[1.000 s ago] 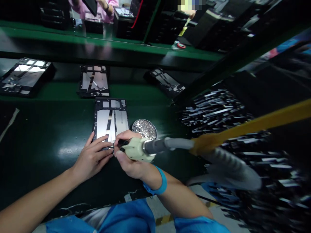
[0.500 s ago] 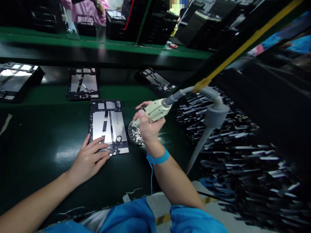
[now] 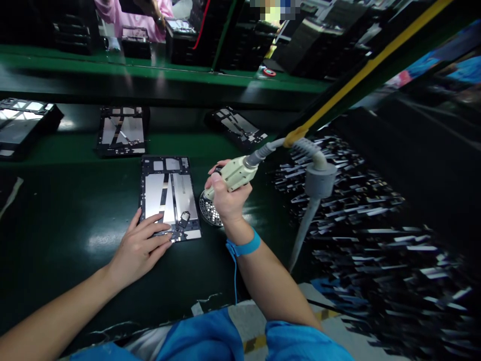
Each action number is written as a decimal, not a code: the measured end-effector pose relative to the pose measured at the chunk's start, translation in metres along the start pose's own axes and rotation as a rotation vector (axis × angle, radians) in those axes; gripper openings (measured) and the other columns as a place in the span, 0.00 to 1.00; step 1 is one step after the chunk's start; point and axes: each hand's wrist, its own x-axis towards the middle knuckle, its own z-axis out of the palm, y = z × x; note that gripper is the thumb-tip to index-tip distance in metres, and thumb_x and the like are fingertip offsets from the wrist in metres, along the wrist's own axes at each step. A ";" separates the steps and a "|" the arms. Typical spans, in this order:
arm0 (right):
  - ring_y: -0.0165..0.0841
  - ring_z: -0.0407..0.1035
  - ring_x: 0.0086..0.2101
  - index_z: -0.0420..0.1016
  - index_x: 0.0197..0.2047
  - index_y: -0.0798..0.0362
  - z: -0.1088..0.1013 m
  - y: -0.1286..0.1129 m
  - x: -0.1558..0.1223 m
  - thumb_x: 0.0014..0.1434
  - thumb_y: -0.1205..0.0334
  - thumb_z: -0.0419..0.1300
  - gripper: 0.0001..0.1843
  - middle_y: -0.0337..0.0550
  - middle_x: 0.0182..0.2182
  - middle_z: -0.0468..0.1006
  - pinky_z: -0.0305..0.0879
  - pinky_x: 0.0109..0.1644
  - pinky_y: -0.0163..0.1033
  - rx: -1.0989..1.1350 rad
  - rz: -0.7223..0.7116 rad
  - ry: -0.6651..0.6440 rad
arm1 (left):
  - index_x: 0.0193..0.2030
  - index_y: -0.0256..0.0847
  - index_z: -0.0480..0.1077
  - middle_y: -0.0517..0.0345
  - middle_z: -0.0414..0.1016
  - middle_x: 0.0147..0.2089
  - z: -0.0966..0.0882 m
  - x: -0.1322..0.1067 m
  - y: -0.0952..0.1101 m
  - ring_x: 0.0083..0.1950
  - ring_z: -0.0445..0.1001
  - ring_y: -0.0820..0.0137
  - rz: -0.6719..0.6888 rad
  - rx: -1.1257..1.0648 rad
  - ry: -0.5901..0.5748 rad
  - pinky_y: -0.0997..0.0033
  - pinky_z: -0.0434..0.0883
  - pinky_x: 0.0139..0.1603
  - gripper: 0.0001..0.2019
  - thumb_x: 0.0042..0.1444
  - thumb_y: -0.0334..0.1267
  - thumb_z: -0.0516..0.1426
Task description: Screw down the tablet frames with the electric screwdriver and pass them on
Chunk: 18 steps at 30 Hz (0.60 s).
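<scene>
An opened tablet [image 3: 184, 185], with a silvery plate and a dark frame, lies on the green bench before me. My left hand [image 3: 141, 245] rests on its lower left corner, fingers outstretched and apart. On the tablet's lower right part sits a small dark-edged piece [image 3: 184, 219]. To the right, my right hand [image 3: 229, 198] is wrapped around a cream corded electric screwdriver [image 3: 237, 173]. Its front end points down at a round metal dish [image 3: 210, 211] full of small holes, and its tip is hidden by my hand. A blue strap circles my right wrist.
Further opened tablets [image 3: 122, 131] stand in stacks along the back of the bench [image 3: 75, 200]. Many dark and silvery strips [image 3: 376, 250] fill the right side. The screwdriver's cord [image 3: 308, 148] hangs near a yellow strap [image 3: 338, 95]. A person in pink [image 3: 131, 20] is across the bench.
The view has shifted slightly, and the screwdriver and its cord sit a little further left. My left hand stays on the tablet; my right keeps its grip over the dish.
</scene>
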 end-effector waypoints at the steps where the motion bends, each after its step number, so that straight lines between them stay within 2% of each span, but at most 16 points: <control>1: 0.28 0.70 0.21 0.74 0.44 0.49 0.000 0.001 0.001 0.56 0.58 0.66 0.13 0.35 0.30 0.78 0.72 0.28 0.38 0.001 -0.001 0.001 | 0.47 0.47 0.79 0.58 0.82 0.54 0.000 0.000 0.000 0.67 0.74 0.58 0.000 0.002 -0.001 0.33 0.52 0.76 0.08 0.66 0.31 0.61; 4: 0.27 0.71 0.21 0.74 0.43 0.50 -0.002 -0.004 0.004 0.56 0.60 0.65 0.11 0.35 0.31 0.79 0.71 0.27 0.38 0.015 -0.010 0.011 | 0.47 0.47 0.79 0.57 0.82 0.54 0.001 0.000 -0.001 0.67 0.74 0.58 -0.003 0.007 0.000 0.34 0.51 0.77 0.07 0.66 0.32 0.62; 8: 0.26 0.71 0.20 0.74 0.44 0.49 0.002 -0.032 -0.004 0.59 0.61 0.64 0.09 0.35 0.34 0.78 0.68 0.23 0.35 0.157 -0.038 0.022 | 0.53 0.44 0.77 0.53 0.82 0.54 0.002 0.001 -0.001 0.66 0.75 0.56 -0.027 -0.010 -0.005 0.34 0.51 0.77 0.11 0.64 0.37 0.64; 10: 0.26 0.71 0.20 0.74 0.46 0.47 0.006 -0.049 -0.019 0.60 0.61 0.64 0.10 0.36 0.36 0.78 0.68 0.22 0.35 0.268 -0.031 -0.062 | 0.56 0.41 0.75 0.50 0.82 0.55 0.001 0.002 -0.002 0.65 0.75 0.55 -0.039 -0.036 -0.010 0.35 0.52 0.77 0.15 0.63 0.38 0.65; 14: 0.28 0.74 0.24 0.74 0.52 0.45 0.015 -0.067 -0.056 0.63 0.60 0.65 0.14 0.39 0.41 0.78 0.72 0.26 0.37 0.381 0.020 -0.380 | 0.58 0.40 0.74 0.46 0.80 0.57 -0.001 0.002 -0.004 0.65 0.75 0.55 -0.053 -0.084 -0.012 0.37 0.53 0.77 0.18 0.62 0.39 0.65; 16: 0.29 0.75 0.27 0.74 0.54 0.45 0.017 -0.066 -0.069 0.63 0.59 0.65 0.16 0.42 0.42 0.78 0.75 0.29 0.39 0.355 0.024 -0.438 | 0.58 0.41 0.74 0.46 0.80 0.58 -0.002 0.002 -0.004 0.66 0.75 0.55 -0.064 -0.095 -0.019 0.37 0.52 0.77 0.18 0.62 0.39 0.65; 18: 0.33 0.76 0.30 0.74 0.53 0.46 0.018 -0.063 -0.076 0.62 0.56 0.65 0.16 0.44 0.42 0.78 0.77 0.32 0.42 0.297 0.019 -0.443 | 0.59 0.42 0.74 0.47 0.80 0.58 -0.003 0.003 -0.004 0.66 0.75 0.55 -0.075 -0.096 -0.036 0.36 0.51 0.78 0.18 0.63 0.40 0.64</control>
